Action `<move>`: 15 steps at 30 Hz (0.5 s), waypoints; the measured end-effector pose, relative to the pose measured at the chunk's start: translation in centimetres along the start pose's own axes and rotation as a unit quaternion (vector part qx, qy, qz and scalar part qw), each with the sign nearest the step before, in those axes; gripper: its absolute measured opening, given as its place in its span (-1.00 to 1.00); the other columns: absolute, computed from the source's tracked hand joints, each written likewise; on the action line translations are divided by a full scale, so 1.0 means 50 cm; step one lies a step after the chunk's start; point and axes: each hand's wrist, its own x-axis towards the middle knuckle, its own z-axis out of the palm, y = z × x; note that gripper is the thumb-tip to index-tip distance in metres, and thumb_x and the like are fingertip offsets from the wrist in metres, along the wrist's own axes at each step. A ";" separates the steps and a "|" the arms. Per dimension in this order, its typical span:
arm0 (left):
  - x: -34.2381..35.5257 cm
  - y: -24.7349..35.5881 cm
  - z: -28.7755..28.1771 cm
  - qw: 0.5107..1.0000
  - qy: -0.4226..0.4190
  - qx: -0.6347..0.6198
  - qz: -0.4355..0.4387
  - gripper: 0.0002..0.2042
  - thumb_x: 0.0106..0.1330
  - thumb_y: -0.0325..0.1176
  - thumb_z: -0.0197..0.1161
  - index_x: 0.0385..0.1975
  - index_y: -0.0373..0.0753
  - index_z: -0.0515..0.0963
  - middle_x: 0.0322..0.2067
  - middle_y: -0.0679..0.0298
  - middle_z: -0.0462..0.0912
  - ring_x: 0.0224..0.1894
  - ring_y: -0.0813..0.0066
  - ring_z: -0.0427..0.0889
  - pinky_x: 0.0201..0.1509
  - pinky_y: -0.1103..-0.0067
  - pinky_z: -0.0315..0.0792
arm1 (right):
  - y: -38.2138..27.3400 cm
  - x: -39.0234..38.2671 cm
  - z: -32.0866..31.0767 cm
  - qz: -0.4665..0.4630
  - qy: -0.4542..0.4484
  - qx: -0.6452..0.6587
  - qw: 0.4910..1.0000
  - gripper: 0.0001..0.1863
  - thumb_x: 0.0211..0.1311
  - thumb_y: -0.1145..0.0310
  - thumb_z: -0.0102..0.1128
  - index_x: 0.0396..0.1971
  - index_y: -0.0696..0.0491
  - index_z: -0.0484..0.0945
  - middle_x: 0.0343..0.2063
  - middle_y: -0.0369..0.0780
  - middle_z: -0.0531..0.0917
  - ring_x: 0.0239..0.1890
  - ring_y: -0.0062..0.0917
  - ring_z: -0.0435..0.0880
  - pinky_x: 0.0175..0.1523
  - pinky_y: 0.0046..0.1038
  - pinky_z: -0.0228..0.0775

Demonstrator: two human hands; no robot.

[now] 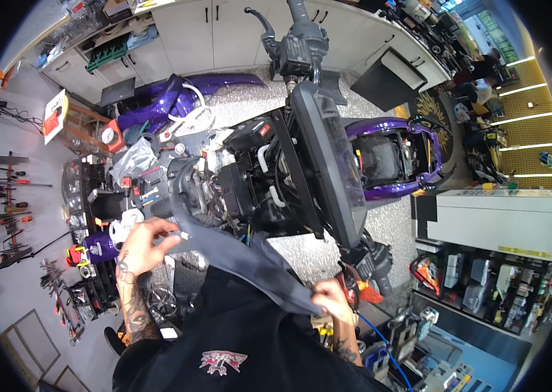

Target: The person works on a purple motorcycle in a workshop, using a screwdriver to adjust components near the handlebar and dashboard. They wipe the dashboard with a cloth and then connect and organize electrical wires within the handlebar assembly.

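Observation:
A long dark grey strip, which looks like cloth [243, 258], stretches slantwise in front of my black shirt, blurred by motion in places. My left hand [145, 247] is closed in a pinch at its left side, with a small pale bit showing at the fingertips. At the lower right end, my right hand [332, 299] grips the strip with its fingers wrapped round it. Just beyond stands a partly stripped scooter [240, 186] with its mechanical parts bare. Its handlebar [297, 49] rises at the far side, and a long dark panel [328, 163] runs across it.
Purple body panels [158, 108] lie on the floor at the far left, and another purple body section [371, 193] lies to the right. A tool cart [96, 225] crowds my left side. White cabinets [184, 32] line the back. A blue hose [387, 343] trails at lower right.

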 end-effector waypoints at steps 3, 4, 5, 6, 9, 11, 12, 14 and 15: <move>0.032 0.061 0.033 0.967 0.162 -0.186 0.054 -0.83 0.49 -0.43 0.41 -0.03 -0.34 0.73 -0.20 0.27 0.82 -0.19 0.59 0.71 -0.04 0.56 0.58 | 0.132 -0.004 -0.054 -0.204 -0.215 0.171 0.940 -0.24 0.11 -0.19 0.62 -0.73 0.06 0.27 -0.76 -0.35 0.31 -0.72 -0.51 0.28 -0.47 -0.25 -0.07; 0.048 0.079 0.055 0.945 0.164 -0.267 0.099 -0.80 0.55 -0.40 0.36 0.06 -0.33 0.70 -0.16 0.28 0.82 -0.17 0.62 0.70 -0.04 0.60 0.56 | 0.176 -0.014 -0.063 -0.164 -0.269 0.172 0.933 -0.22 0.12 -0.24 0.61 -0.76 0.02 0.26 -0.74 -0.33 0.30 -0.75 -0.45 0.19 -0.49 -0.22 -0.11; 0.071 0.097 0.081 0.940 0.170 -0.258 0.141 -0.76 0.59 -0.35 0.32 0.10 -0.33 0.69 -0.14 0.26 0.82 -0.16 0.60 0.70 -0.03 0.60 0.56 | 0.237 -0.018 -0.042 -0.187 -0.224 0.180 0.939 -0.23 0.10 -0.24 0.63 -0.73 0.03 0.29 -0.72 -0.35 0.34 -0.75 -0.48 0.22 -0.50 -0.26 -0.08; 0.100 0.115 0.112 0.934 0.165 -0.259 0.183 -0.72 0.63 -0.29 0.27 0.14 -0.34 0.67 -0.12 0.25 0.83 -0.14 0.59 0.70 -0.02 0.59 0.56 | 0.286 -0.016 -0.035 -0.191 -0.228 0.146 0.944 -0.29 0.12 -0.19 0.64 -0.66 0.05 0.36 -0.68 -0.36 0.39 -0.73 -0.51 0.27 -0.51 -0.31 -0.02; 0.194 0.168 0.172 0.925 0.161 -0.271 0.211 -0.57 0.71 -0.11 0.14 0.28 -0.35 0.61 -0.01 0.22 0.80 -0.04 0.56 0.72 0.05 0.59 0.53 | 0.399 -0.039 -0.022 -0.094 -0.062 0.300 0.947 -0.54 0.28 0.07 0.61 -0.34 0.14 0.57 -0.52 -0.37 0.52 -0.67 -0.61 0.41 -0.52 -0.49 0.18; 0.257 0.202 0.182 0.907 0.100 -0.355 0.204 -0.54 0.70 -0.05 0.15 0.32 -0.30 0.60 0.03 0.26 0.78 0.00 0.56 0.71 0.08 0.60 0.52 | 0.436 -0.052 -0.031 -0.096 0.139 0.458 0.873 -0.69 0.41 0.26 0.49 -0.10 0.16 0.62 -0.43 -0.37 0.57 -0.60 -0.64 0.51 -0.49 -0.55 0.33; 0.269 0.209 0.179 0.896 0.118 -0.397 0.159 -0.55 0.70 -0.04 0.17 0.31 -0.28 0.60 0.02 0.29 0.77 0.00 0.55 0.72 0.08 0.59 0.52 | 0.440 -0.052 -0.049 -0.130 0.191 0.486 0.843 -0.72 0.46 0.34 0.43 0.02 0.16 0.63 -0.37 -0.36 0.61 -0.56 -0.65 0.57 -0.46 -0.57 0.41; 0.291 0.222 0.170 0.883 0.116 -0.440 0.116 -0.61 0.63 -0.02 0.27 0.18 -0.18 0.65 -0.04 0.41 0.76 -0.05 0.57 0.71 0.05 0.54 0.52 | 0.435 -0.058 -0.117 -0.188 0.201 0.393 0.877 -0.72 0.47 0.40 0.42 0.11 0.06 0.68 -0.23 -0.33 0.75 -0.44 -0.63 0.69 -0.30 -0.50 0.59; 0.298 0.227 0.169 0.890 0.081 -0.430 0.132 -0.63 0.61 -0.02 0.29 0.17 -0.15 0.66 -0.06 0.43 0.77 -0.08 0.56 0.71 0.05 0.51 0.53 | 0.427 -0.057 -0.152 -0.223 0.200 0.340 0.891 -0.71 0.47 0.42 0.42 0.12 0.08 0.67 -0.18 -0.31 0.77 -0.38 -0.62 0.71 -0.25 -0.49 0.60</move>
